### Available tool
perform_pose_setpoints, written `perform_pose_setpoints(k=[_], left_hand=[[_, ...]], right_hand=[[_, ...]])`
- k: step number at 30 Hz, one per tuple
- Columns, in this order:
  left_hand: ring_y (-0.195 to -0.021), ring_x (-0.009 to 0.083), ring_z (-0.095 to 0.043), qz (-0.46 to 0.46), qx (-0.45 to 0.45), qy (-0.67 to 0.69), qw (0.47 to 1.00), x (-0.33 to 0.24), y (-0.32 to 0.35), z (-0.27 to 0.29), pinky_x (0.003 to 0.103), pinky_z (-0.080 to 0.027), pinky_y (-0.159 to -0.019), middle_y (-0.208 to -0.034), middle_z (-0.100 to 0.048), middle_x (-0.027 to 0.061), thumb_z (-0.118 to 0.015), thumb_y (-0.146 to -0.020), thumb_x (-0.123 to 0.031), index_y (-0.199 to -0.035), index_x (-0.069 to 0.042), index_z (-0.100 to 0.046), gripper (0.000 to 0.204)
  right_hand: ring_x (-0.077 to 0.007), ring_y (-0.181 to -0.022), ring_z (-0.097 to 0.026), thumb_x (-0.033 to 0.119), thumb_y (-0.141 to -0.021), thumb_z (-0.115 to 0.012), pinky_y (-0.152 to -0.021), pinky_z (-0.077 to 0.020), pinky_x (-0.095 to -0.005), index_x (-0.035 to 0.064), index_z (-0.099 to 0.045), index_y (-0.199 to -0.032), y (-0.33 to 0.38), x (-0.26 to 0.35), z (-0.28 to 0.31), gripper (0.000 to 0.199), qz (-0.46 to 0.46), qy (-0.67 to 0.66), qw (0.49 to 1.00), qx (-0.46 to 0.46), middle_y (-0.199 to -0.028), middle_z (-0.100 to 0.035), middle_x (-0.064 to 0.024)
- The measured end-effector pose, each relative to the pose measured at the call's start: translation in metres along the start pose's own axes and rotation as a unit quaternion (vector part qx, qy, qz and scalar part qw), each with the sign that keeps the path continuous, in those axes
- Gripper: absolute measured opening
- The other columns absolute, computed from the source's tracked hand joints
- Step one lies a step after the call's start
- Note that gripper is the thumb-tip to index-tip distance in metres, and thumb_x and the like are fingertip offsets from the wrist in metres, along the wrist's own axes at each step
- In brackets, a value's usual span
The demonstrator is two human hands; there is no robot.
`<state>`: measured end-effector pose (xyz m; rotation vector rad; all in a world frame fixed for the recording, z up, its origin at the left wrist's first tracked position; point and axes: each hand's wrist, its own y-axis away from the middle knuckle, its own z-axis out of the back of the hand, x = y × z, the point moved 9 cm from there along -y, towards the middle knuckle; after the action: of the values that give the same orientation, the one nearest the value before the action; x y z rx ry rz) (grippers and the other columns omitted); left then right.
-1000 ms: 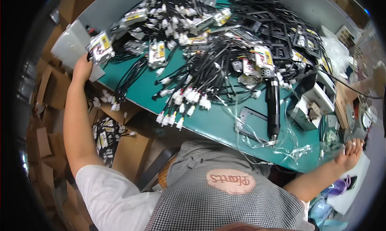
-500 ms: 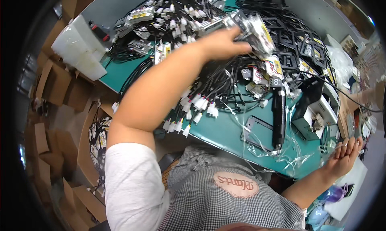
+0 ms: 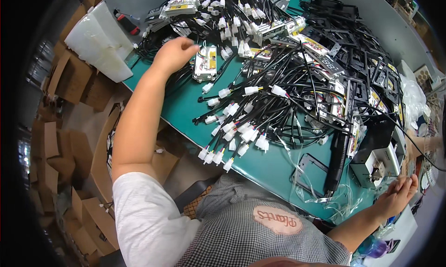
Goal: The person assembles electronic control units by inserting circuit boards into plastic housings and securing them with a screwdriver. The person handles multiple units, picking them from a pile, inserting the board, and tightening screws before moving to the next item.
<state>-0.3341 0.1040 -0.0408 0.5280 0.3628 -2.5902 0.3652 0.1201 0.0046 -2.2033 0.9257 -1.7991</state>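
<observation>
My left hand [image 3: 174,55] is at the left part of the table with its fingers curled. Its fingertips meet at the left edge of a small metal-cased electronic module [image 3: 206,65] with a yellow part and thin wires. Whatever they pinch is too small to make out. Far to the right, my right hand [image 3: 395,196] is held with bent fingers beside a white-and-black box-shaped device [image 3: 378,162]. Something thin may be between its fingertips, but I cannot tell what. A heap of similar modules with black cables and white connectors [image 3: 248,134] lies between the hands.
A black electric screwdriver [image 3: 337,164] lies beside a black frame [image 3: 312,174] and clear plastic strips. Black brackets [image 3: 367,58] pile up at the back right. White foam sheets [image 3: 100,41] and a red-and-black screwdriver [image 3: 126,24] are at the left. Cardboard boxes [image 3: 69,81] stand on the floor.
My left hand has moved left, from beside a module over the heap to the module at the left. The view has shifted somewhat. My right hand stays at the far right, fingers bent.
</observation>
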Motion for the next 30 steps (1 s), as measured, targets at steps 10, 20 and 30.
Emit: perform_pose_setpoints(k=[10, 20, 30], left_hand=[[-0.125, 0.0330, -0.048, -0.036, 0.160, -0.078, 0.983, 0.010, 0.004, -0.037, 0.037, -0.037, -0.105, -0.135, -0.048, 0.0216, -0.062, -0.071, -0.010, -0.138, -0.013, -0.040, 0.071], [-0.102, 0.0340, -0.061, -0.008, 0.072, -0.123, 0.990, 0.035, 0.033, -0.052, 0.041, -0.046, -0.092, -0.112, -0.063, 0.0175, -0.075, -0.072, -0.031, -0.118, -0.007, -0.056, 0.055], [-0.074, 0.0196, -0.060, -0.107, -0.209, 0.140, 0.962, -0.042, 0.043, 0.092, 0.030, -0.046, -0.070, -0.083, -0.066, 0.0086, -0.061, -0.087, -0.027, -0.092, -0.003, -0.066, 0.025]], right_hand=[[-0.0022, -0.057, -0.035, 0.011, -0.100, -0.043, -0.043, -0.0271, -0.0152, 0.0029, -0.051, -0.112, 0.006, -0.004, -0.015, 0.016, -0.003, 0.018, 1.000, 0.005, -0.074, -0.046, -0.0014], [-0.0028, -0.060, -0.034, 0.010, -0.099, -0.043, -0.046, -0.0263, -0.0151, 0.0045, -0.052, -0.111, 0.011, -0.006, -0.008, 0.015, -0.027, -0.022, 0.999, 0.016, -0.071, -0.041, 0.0010], [-0.0022, -0.057, -0.032, 0.010, -0.099, -0.042, -0.047, -0.0256, -0.0151, 0.0043, -0.051, -0.111, 0.019, 0.011, -0.009, 0.015, -0.022, -0.039, 0.999, 0.021, -0.070, -0.040, 0.0019]])
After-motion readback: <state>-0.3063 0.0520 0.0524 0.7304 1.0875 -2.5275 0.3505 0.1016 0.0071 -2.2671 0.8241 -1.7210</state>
